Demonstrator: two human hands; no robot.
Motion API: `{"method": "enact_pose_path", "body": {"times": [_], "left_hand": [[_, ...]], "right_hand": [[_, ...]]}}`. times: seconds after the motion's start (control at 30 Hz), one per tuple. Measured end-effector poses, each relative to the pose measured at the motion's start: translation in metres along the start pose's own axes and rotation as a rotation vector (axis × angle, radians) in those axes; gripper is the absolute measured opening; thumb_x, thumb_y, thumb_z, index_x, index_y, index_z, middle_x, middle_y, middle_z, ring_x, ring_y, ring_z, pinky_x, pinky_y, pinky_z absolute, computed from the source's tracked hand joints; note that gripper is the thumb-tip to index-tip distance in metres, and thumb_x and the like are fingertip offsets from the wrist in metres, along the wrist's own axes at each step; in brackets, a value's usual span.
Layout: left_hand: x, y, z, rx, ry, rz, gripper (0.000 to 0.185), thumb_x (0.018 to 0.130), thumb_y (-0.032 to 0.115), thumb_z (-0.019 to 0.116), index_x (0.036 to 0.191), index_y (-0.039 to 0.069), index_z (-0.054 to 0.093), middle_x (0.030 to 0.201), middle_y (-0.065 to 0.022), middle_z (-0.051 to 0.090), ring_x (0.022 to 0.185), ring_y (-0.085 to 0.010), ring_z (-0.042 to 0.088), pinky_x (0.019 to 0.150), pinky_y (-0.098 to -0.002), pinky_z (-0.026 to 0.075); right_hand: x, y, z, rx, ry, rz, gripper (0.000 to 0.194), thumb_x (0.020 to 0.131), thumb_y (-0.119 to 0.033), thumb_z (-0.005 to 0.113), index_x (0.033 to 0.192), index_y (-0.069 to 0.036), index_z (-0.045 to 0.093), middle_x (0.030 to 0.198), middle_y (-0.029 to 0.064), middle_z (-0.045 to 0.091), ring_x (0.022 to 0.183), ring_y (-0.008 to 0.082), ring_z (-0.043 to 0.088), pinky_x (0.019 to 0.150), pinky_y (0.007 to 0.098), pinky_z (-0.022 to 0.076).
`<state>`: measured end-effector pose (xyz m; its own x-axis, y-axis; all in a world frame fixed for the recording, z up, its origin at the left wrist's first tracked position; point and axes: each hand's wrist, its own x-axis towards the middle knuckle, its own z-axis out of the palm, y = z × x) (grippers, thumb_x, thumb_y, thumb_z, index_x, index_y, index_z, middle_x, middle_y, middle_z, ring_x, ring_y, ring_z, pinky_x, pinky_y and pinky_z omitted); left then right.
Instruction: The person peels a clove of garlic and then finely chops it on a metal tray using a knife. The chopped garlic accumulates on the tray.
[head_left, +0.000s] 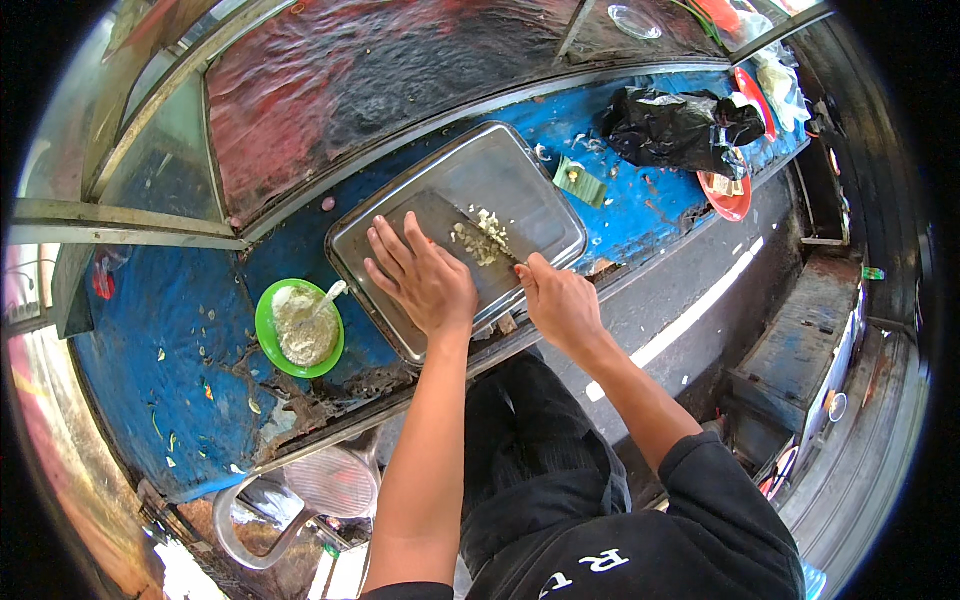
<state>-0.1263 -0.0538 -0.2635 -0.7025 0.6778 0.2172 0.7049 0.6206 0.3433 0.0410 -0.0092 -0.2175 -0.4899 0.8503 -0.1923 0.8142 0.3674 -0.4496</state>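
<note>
My right hand (564, 304) grips the handle of a knife (455, 208) at the near right side of a metal tray (525, 176). The blade slants away to the left across the tray, among finely chopped pale pieces (484, 238) that look like garlic. Some of these bits lie along the blade. My left hand (429, 281) is over the left part of the tray, palm down with its fingers apart, holding nothing. Whether its palm touches the tray I cannot tell.
A green bowl (264, 341) of whitish powder with a spoon (330, 295) stands left of the tray on a worn blue tabletop (180, 322). To the right lie a leaf piece (589, 189), a black plastic bag (667, 127) and a red plate (739, 206). A plastic chair (330, 480) is below.
</note>
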Motion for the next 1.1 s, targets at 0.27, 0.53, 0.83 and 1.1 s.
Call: {"method": "enact_pose_path", "body": {"times": [0.27,0.53,0.83,1.1], "left_hand": [[-0.0004,0.0008,0.0001,0.005,0.003,0.003,0.052,0.106,0.016,0.055,0.157,0.011,0.049,0.174,-0.0229,0.036,0.165,-0.0389,0.03,0.133,-0.0615,0.017],[0.001,0.0022,-0.0011,-0.017,0.019,0.011,0.051,0.106,0.014,0.056,0.156,0.011,0.049,0.174,-0.023,0.036,0.165,-0.0389,0.029,0.133,-0.0625,0.017],[-0.0013,0.0007,-0.0019,0.005,0.002,0.01,0.051,0.106,0.016,0.055,0.156,0.011,0.049,0.174,-0.0234,0.036,0.165,-0.039,0.03,0.133,-0.0619,0.017],[0.0011,0.0017,-0.0008,0.018,0.011,0.012,0.05,0.107,0.016,0.054,0.157,0.011,0.049,0.174,-0.0236,0.037,0.165,-0.0394,0.03,0.133,-0.062,0.018]], "right_hand": [[-0.0018,0.0013,-0.0037,0.026,0.025,-0.003,0.04,0.117,-0.04,0.053,0.096,-0.006,0.058,0.067,0.0236,0.067,0.066,0.0489,0.069,0.06,0.0606,0.0522],[-0.0055,-0.0012,-0.0058,0.024,0.016,0.001,0.04,0.117,-0.04,0.053,0.097,-0.006,0.059,0.068,0.0237,0.068,0.068,0.0488,0.07,0.061,0.0608,0.0528],[-0.0042,-0.0005,-0.0028,0.023,0.035,0.03,0.041,0.117,-0.041,0.051,0.097,-0.006,0.059,0.069,0.0238,0.068,0.068,0.0492,0.07,0.062,0.0613,0.0526],[0.0005,0.0023,-0.0033,0.008,0.025,0.043,0.042,0.118,-0.042,0.049,0.097,-0.006,0.057,0.067,0.0231,0.067,0.068,0.0495,0.069,0.062,0.0623,0.0511]]}}
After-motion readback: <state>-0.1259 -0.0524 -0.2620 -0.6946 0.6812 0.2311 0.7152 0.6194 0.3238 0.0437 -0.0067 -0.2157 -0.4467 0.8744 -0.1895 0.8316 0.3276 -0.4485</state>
